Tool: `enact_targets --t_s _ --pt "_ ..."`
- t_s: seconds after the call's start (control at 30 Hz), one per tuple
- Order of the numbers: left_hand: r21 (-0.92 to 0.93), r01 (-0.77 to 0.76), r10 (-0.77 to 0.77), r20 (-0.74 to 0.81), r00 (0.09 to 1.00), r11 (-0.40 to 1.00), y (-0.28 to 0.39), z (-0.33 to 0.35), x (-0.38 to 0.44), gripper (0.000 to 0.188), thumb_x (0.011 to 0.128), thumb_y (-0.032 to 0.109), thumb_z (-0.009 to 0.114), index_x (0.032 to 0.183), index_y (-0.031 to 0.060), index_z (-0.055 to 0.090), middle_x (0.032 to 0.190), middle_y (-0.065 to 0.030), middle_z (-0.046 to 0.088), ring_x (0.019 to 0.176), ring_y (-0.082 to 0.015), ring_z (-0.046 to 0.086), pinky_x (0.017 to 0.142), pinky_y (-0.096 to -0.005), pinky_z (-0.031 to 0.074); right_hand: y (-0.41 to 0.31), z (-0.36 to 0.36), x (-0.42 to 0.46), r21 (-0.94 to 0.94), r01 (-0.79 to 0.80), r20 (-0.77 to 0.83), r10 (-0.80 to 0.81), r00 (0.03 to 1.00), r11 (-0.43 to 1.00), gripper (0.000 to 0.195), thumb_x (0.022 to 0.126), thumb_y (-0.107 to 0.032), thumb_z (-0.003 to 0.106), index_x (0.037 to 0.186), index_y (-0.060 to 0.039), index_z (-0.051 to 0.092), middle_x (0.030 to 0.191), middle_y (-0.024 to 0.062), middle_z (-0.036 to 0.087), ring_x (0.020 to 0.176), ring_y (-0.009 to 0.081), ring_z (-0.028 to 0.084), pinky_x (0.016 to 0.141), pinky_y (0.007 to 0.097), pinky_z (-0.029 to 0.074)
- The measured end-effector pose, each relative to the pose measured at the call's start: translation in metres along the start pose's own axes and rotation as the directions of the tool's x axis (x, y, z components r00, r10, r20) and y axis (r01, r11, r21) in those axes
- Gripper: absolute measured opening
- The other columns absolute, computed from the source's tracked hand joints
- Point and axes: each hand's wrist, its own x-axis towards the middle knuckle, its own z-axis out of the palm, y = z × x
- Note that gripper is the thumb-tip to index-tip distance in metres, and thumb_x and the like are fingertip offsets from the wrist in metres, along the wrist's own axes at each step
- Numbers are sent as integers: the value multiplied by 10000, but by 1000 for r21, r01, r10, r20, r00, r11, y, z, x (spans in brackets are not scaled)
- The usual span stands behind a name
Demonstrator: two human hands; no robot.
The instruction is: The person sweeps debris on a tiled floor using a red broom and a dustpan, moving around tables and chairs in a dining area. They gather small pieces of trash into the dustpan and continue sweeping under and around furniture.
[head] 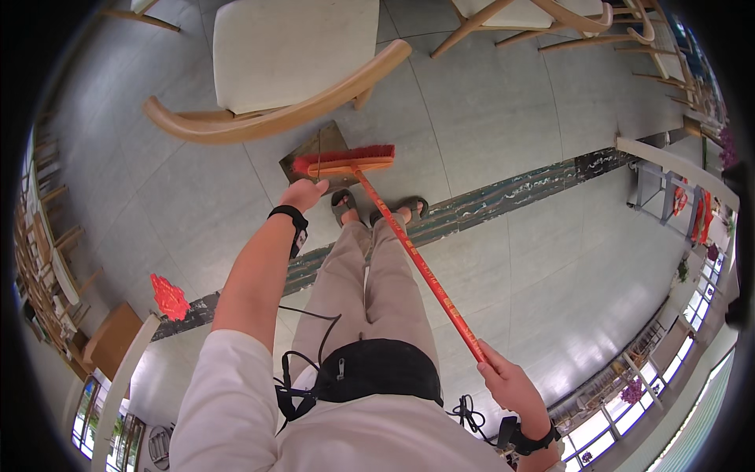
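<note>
My right hand [508,377] is closed around the upper end of the red handle of a broom [420,259]. The broom's orange head with red bristles [351,158] lies over a metal dustpan [330,137] on the floor, just in front of my feet. Above the dustpan, my left hand [305,193] has curled fingers at a thin upright rod that rises from the pan; the hand itself hides most of the grip.
A wooden chair with a pale seat [295,53] stands just beyond the dustpan. More wooden chairs [519,17] are at the upper right. A worn dark strip [507,194] crosses the grey floor. A cardboard box [113,341] stands at the left.
</note>
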Motion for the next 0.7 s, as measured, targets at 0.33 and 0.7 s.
enact_targets --t_s 0.33,0.7 --pt "8 -13 13 -16 1000 1000 -16 26 -18 693 949 569 438 1168 -45 673 1220 -270 650 1179 -428 592 995 -475 455 14 -30 6 -358 67 -282 -176 943 932 506 1018 -227 537 1502 -135 420 679 220 615 609 393 632 572 471 475" --pt "45 1 2 -62 998 999 -15 9 -7 568 933 525 518 1031 5 726 1101 -190 714 1064 -383 657 912 -459 498 25 13 51 -527 276 -56 -357 933 804 514 998 -193 545 1482 -74 418 645 213 614 600 429 615 564 518 482"
